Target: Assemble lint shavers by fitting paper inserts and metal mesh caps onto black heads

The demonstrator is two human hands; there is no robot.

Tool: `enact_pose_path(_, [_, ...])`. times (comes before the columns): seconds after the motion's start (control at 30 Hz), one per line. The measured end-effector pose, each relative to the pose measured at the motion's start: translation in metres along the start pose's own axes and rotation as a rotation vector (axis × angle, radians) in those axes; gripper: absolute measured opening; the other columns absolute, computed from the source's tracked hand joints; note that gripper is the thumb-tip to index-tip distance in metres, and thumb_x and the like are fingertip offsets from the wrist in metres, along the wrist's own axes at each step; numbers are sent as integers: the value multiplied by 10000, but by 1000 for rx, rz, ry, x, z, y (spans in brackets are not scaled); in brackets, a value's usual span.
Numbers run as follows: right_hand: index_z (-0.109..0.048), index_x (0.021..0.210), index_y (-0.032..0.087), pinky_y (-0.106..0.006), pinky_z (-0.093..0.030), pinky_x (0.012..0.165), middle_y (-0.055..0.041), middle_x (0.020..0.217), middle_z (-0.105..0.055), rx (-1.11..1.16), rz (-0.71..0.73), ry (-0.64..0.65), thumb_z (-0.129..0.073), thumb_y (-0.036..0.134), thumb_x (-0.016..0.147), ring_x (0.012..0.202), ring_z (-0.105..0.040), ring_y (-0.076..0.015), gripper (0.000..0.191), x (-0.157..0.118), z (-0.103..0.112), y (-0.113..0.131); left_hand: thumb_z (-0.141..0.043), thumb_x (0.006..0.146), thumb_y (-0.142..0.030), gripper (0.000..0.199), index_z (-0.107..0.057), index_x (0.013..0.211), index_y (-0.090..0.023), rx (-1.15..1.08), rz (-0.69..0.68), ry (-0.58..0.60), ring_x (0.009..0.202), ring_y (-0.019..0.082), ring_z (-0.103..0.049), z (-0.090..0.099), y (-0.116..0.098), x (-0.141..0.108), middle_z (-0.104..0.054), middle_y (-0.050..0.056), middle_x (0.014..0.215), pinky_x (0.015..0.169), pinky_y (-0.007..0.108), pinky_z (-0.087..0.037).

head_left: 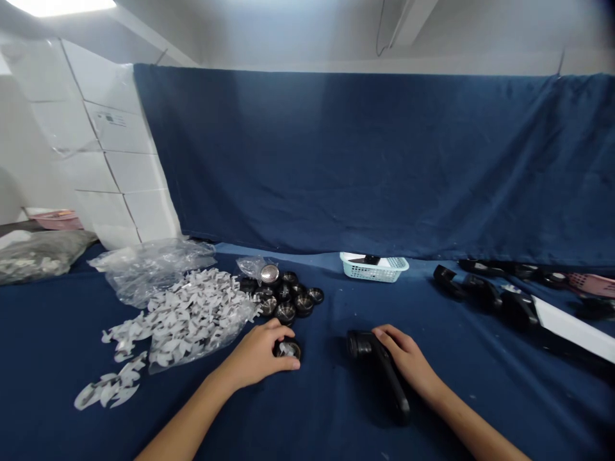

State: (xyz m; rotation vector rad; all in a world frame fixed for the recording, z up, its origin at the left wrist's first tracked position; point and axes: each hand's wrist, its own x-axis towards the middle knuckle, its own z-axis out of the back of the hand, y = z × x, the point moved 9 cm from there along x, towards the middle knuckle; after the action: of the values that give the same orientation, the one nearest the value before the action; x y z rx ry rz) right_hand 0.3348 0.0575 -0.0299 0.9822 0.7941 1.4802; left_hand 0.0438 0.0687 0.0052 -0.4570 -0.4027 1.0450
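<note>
the left hand (254,355) closes narrowly around a small round black part (288,350) on the blue cloth (317,397), and the right hand (408,358) curls over a black handled device (379,371). beyond lie black round parts (283,298), white flakes (192,314), a clear plastic bag (154,269) and a pale blue basket (373,272).

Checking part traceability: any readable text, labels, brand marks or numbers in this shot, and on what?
Printed label on the white cartons: too small and blurred to read.
Round black part under the left hand: no legible marks.
Black handheld device under the right hand: no legible marks.
</note>
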Motion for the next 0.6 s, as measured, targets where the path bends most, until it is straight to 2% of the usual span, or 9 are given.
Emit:
enact_pose_path(0.17, [-679, 869, 205, -283, -486, 696, -13, 763, -679, -49, 38, -44, -447, 599, 879, 745, -616, -203, 458, 1, 4, 2, -691, 708, -573, 497, -664, 1118, -294, -16, 3, 14, 810, 200, -591, 1, 0, -3, -573, 17, 992, 682, 277, -447])
enact_pose_path(0.33, [-675, 935, 190, -325, -483, 723, -70, 873, -695, -211, 91, -222, -436, 606, 879, 774, -617, -228, 483, 11, 33, 0, -694, 716, -551, 477, -667, 1119, -297, -13, 2, 27, 880, 231, -603, 3, -2, -4, -585, 20, 1015, 731, 297, -452])
enact_pose_path(0.43, [-666, 989, 208, -347, -494, 736, -85, 950, -682, -351, 123, -247, -439, 561, 892, 815, -627, -240, 430, 24, 48, -2, -710, 712, -524, 462, -671, 1117, -305, -6, 3, 35, 925, 253, -600, 4, -2, -4, -596, 21, 1038, 769, 317, -452])
enact_pose_path(0.6, [-631, 1074, 190, -373, -521, 774, -64, 1040, -656, -596, 125, -214, -525, 414, 927, 797, -631, -175, 288, 64, 69, -10, -735, 691, -491, 449, -680, 1098, -310, 4, 9, 35, 898, 251, -603, 5, -1, -5, -614, 17, 1045, 766, 320, -454])
